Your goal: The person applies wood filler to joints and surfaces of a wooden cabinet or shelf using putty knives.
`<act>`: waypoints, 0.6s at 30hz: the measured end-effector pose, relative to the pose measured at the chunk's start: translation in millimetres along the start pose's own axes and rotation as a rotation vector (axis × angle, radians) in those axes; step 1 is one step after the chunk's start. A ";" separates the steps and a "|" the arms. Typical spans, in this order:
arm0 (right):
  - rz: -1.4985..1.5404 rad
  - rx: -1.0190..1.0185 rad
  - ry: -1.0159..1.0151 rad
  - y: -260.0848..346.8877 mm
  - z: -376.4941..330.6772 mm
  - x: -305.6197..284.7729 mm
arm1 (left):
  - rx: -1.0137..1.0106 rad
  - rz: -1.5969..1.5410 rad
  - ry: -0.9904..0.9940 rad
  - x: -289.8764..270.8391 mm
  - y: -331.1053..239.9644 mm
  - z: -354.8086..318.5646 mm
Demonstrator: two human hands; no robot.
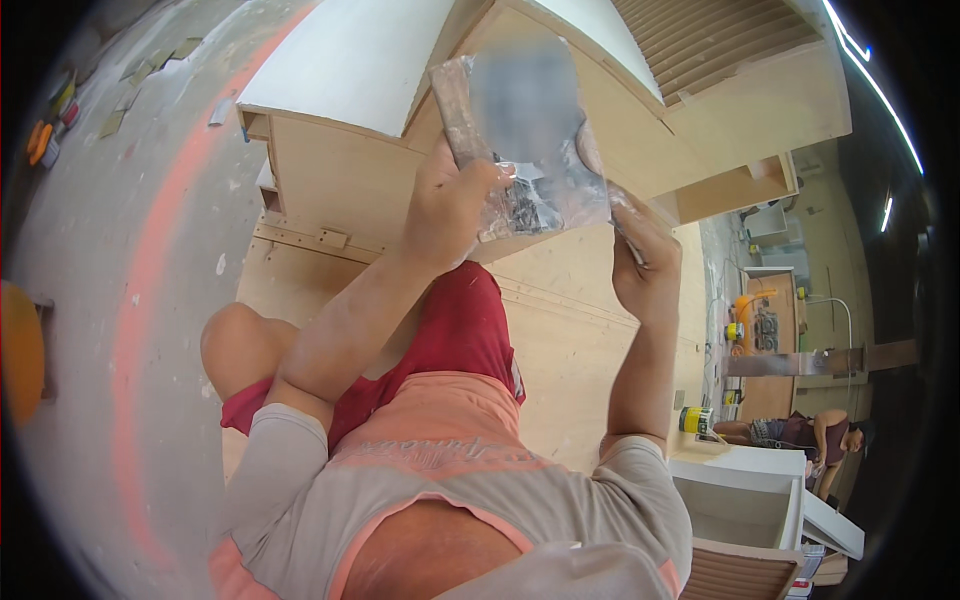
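Observation:
In front of me both hands hold up a clear plastic bag (555,203) with dark and whitish contents. Its upper part is blurred, so I cannot make out what is inside. My left hand (447,205) grips the bag's left side, the thumb pressed on its front. A brownish strip (457,112) shows along that same edge, above the hand. On the opposite side, my right hand (645,245) holds the bag's edge with its fingers bent, partly behind it. Beyond the bag stands a pale wooden cabinet (345,180) with white panels.
Under me lies a broad plywood surface (570,390). A slatted panel (715,45) is at the upper right, and a white open box (740,500) at the lower right. Farther right a person (800,440) crouches by a paint can (695,420). A red line (150,300) crosses the concrete floor.

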State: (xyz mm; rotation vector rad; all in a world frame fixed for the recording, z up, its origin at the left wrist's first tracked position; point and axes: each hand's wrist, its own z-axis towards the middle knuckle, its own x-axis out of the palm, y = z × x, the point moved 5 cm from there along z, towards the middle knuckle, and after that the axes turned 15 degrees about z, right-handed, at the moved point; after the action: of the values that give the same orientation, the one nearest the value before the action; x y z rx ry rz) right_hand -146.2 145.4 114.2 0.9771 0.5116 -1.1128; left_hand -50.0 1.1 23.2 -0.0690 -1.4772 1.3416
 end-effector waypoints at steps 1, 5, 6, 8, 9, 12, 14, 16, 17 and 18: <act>-0.095 0.051 0.074 -5.2 -0.4 -2.9 | 0.000 -0.002 0.004 2.6 -0.9 0.6; 0.143 -0.009 -0.231 15.3 -1.9 -40.2 | 0.209 0.222 0.068 14.0 -12.6 1.2; 0.134 0.002 -0.239 26.0 1.2 -41.7 | 0.236 0.418 0.130 18.5 -13.6 -1.5; -0.334 -0.186 0.069 44.0 15.3 -21.1 | 0.365 0.511 0.097 22.2 -10.7 -10.0; -0.303 -0.169 0.110 48.0 15.6 -7.4 | 0.489 0.607 0.043 23.1 -13.3 -15.4; -0.162 -0.075 0.280 42.1 9.9 -12.9 | 0.377 0.452 -0.042 7.7 -14.5 -12.0; -0.058 -0.068 0.283 32.0 13.1 -26.5 | 0.398 0.359 -0.125 1.4 -25.8 -9.9; -0.122 0.057 -0.211 17.6 17.5 -67.3 | 0.408 0.262 -0.195 -5.3 -37.2 -6.8; -0.109 0.045 -0.328 10.0 22.3 -83.6 | 0.324 0.184 -0.166 -10.0 -35.8 -2.4; -0.092 0.030 -0.446 3.8 27.4 -97.8 | 0.242 0.111 -0.138 -11.7 -34.2 -1.5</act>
State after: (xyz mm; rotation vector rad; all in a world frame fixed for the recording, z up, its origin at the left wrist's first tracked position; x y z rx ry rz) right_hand -184.1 172.0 204.6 0.7051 0.1787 -1.3772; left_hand -24.4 -17.9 40.4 0.1005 -1.4303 1.6341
